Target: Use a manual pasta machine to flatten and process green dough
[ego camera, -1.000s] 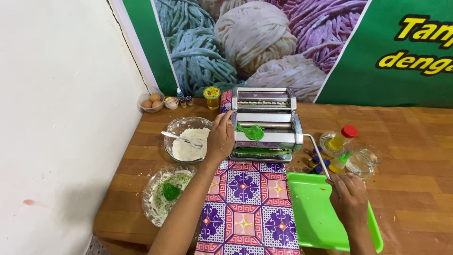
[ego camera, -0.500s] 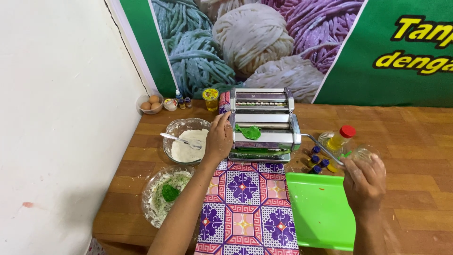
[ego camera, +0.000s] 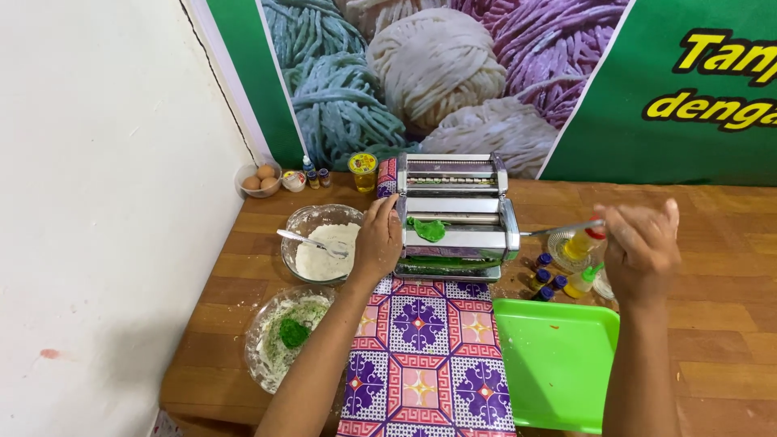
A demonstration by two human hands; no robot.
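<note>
Right grip (ego camera: 639,243) closed on crank handle (ego camera: 562,229); left grip (ego camera: 379,241) braces pasta machine (ego camera: 453,214). Green dough (ego camera: 427,229) sits on rollers. Machine may shift if bracing slackens.

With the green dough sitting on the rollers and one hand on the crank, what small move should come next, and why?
Probably one slow turn of the crank with the right hand. The green dough lies on the rollers of the pasta machine, apparently only partly drawn in, and the left hand braces the machine's side, so it should hold steady.
</note>
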